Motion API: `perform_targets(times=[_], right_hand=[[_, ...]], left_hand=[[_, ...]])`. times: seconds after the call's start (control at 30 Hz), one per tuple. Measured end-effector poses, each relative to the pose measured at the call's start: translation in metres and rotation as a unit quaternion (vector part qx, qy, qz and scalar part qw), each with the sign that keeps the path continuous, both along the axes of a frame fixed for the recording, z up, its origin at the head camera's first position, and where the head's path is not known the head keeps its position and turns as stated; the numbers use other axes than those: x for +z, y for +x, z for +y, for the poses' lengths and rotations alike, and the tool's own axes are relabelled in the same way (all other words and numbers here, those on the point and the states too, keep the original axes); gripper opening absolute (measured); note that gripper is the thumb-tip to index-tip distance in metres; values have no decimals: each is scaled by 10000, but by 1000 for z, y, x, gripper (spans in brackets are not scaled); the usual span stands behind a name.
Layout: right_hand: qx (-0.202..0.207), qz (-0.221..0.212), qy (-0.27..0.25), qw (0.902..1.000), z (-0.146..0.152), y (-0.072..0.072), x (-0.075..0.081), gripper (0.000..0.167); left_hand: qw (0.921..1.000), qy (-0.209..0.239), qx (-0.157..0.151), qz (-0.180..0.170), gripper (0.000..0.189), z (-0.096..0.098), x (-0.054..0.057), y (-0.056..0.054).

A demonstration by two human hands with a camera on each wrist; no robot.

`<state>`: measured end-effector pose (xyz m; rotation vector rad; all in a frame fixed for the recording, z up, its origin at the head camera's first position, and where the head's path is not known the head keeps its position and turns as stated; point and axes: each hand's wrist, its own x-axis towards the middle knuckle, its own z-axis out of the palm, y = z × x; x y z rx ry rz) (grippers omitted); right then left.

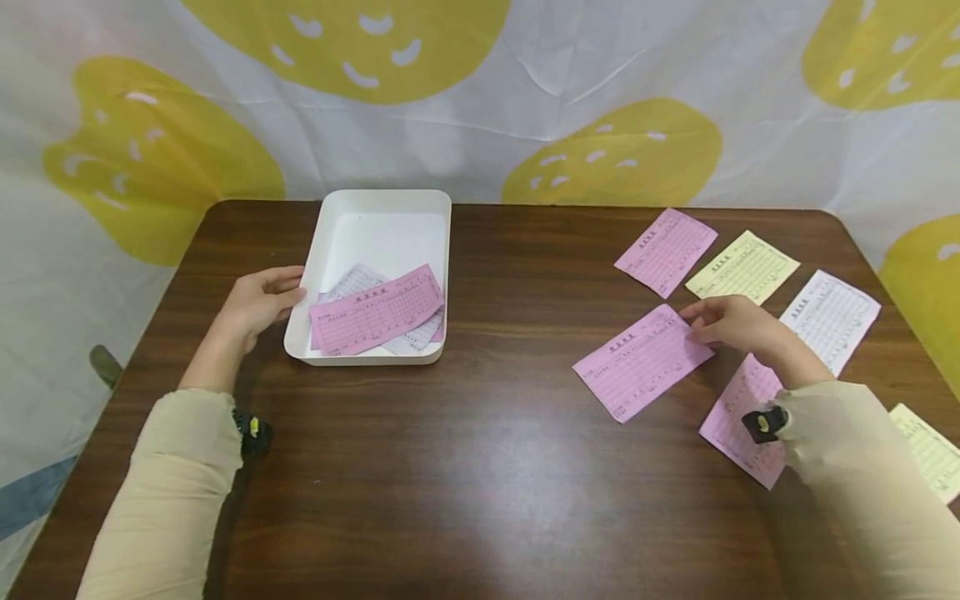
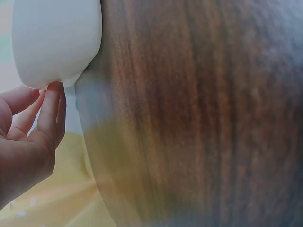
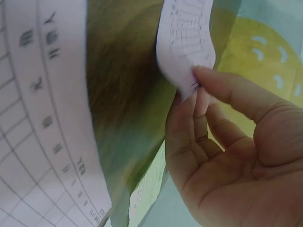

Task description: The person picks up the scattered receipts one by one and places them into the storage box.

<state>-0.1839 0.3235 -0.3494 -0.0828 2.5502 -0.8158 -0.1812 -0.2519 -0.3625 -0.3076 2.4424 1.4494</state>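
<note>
My right hand (image 1: 731, 323) pinches the right corner of a pink printed slip (image 1: 637, 362) between thumb and fingertips. In the right wrist view the slip's held end (image 3: 187, 56) curves up from the table. At the left, my left hand (image 1: 258, 304) grips the left rim of a white tray (image 1: 442, 225), thumb and fingertips right at its edge. Inside the tray, a pink slip (image 1: 375, 312) lies across a white slip (image 1: 360, 277), with more pink paper partly hidden beneath.
Around my right hand lie another pink slip (image 1: 667, 250), a yellow slip (image 1: 742, 267), a white slip (image 1: 832, 321) and a pink slip (image 1: 738, 417) partly under my wrist. Beyond my right sleeve is a yellow slip (image 1: 930, 454). A patterned curtain (image 1: 480, 142) hangs behind the brown table (image 1: 450, 467).
</note>
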Motion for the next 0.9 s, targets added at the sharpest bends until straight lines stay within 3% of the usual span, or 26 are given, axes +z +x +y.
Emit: perform_targets(times=[0.3, 0.63, 0.83, 0.9], right_hand=[[85, -290, -334, 9990, -4, -1, -1, 50], [42, -467, -610, 9970, -10, 0, 5, 36], [-254, -649, -1368, 9881, -12, -2, 12, 11], [-331, -735, -1664, 9828, -12, -2, 15, 16]], left_hand=[[9999, -116, 6, 14, 51, -1, -2, -1], [9999, -119, -19, 23, 52, -3, -1, -1], [10000, -67, 0, -31, 52, -2, -1, -1], [10000, -66, 0, -32, 52, -1, -1, -1]])
